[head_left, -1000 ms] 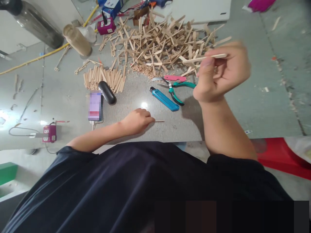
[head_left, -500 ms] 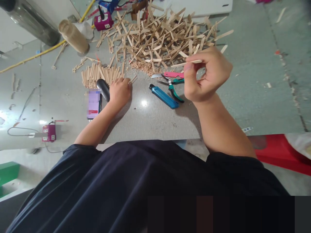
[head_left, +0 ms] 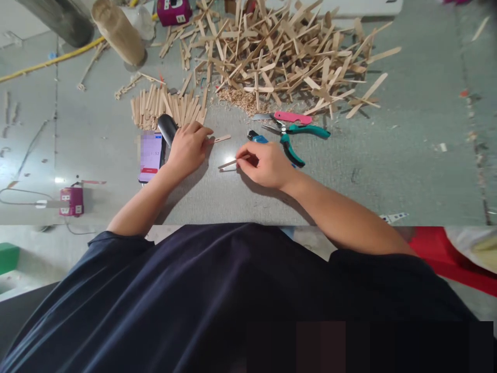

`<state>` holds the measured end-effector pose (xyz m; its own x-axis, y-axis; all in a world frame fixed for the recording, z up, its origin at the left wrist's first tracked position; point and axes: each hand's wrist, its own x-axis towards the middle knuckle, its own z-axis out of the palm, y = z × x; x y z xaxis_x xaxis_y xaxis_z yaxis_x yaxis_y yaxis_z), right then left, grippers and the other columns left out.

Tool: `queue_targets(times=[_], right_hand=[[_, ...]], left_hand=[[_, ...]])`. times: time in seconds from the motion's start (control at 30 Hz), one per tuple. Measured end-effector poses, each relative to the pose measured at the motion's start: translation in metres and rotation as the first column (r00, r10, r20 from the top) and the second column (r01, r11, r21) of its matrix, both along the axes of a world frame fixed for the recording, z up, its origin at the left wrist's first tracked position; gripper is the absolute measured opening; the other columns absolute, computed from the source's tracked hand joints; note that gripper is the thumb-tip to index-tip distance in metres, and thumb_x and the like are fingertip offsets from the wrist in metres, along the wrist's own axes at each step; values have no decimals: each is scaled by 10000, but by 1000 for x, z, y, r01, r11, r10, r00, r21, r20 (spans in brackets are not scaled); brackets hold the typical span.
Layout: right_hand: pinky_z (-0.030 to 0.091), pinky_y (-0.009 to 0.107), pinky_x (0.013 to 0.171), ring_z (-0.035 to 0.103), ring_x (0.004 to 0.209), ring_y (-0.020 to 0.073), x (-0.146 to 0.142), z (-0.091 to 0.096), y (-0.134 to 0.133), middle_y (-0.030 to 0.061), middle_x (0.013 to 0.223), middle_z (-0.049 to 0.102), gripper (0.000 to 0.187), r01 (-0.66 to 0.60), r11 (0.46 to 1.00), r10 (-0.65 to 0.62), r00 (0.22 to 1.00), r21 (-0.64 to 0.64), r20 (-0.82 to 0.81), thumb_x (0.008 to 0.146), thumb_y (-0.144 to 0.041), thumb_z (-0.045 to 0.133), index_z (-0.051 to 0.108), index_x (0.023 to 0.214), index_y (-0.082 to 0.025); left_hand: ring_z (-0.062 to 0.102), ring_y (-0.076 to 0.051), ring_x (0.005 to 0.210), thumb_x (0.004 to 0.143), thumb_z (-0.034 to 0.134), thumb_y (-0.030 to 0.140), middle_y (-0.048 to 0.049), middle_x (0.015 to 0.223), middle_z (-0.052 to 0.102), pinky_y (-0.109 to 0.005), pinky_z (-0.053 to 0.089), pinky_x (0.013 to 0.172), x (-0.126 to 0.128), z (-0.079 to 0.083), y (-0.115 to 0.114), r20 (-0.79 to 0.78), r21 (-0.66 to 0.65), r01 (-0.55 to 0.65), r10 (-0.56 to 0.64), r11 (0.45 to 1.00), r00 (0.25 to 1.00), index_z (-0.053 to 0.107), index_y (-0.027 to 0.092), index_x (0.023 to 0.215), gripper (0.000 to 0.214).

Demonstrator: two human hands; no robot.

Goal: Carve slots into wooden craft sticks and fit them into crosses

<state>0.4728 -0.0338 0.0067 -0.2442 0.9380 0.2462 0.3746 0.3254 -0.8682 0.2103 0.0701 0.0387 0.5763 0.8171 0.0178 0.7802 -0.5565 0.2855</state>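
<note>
My right hand point(head_left: 266, 161) is closed in a pinch on a thin wooden craft stick point(head_left: 227, 164), its free end pointing left just above the table. To the left, my left hand point(head_left: 191, 145) has its fingers closed on another wooden craft stick point(head_left: 222, 139), which seems to have a slit or mark along it. The two sticks are apart. Partly under my right hand lies a blue utility knife point(head_left: 258, 137); green-handled pliers point(head_left: 310, 130) and a pink-handled knife point(head_left: 293, 117) are just beyond. A row of loose craft sticks point(head_left: 151, 106) sits behind my left hand.
A large heap of crossed wooden sticks point(head_left: 272, 57) fills the back middle, with wood shavings point(head_left: 243, 98) before it. By my left forearm lie a phone point(head_left: 150, 158) and a black cylinder point(head_left: 167, 129). A jar point(head_left: 118, 33) and purple power sockets point(head_left: 71, 202) stand left.
My right hand has come down and left from above the pliers, carrying its stick near my left hand. The stick in my left hand now shows more clearly. The view has shifted slightly.
</note>
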Motion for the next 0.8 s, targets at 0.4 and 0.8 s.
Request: queue_targets(times=[0.4, 0.8], right_hand=[[609, 387, 779, 767, 784, 223, -22, -12, -9, 59, 950, 859, 160, -89, 983, 98, 994, -159, 48, 1072, -378, 720, 801, 1085, -241], [626, 553, 873, 742, 964, 383, 57, -2, 16, 107, 972, 757, 452, 336, 941, -286, 705, 50, 649, 875, -427, 993, 751, 1217, -258]], left_hand=[[841, -242, 989, 1152, 649, 296, -104, 1087, 909, -381, 640, 927, -12, -21, -127, 265, -227, -160, 219, 961, 939, 897, 197, 1140, 268], [740, -294, 1209, 1169, 587, 251, -155, 1288, 790, -501, 618, 1115, -17, -39, -114, 332, 12, -189, 175, 982, 927, 859, 195, 1287, 302]])
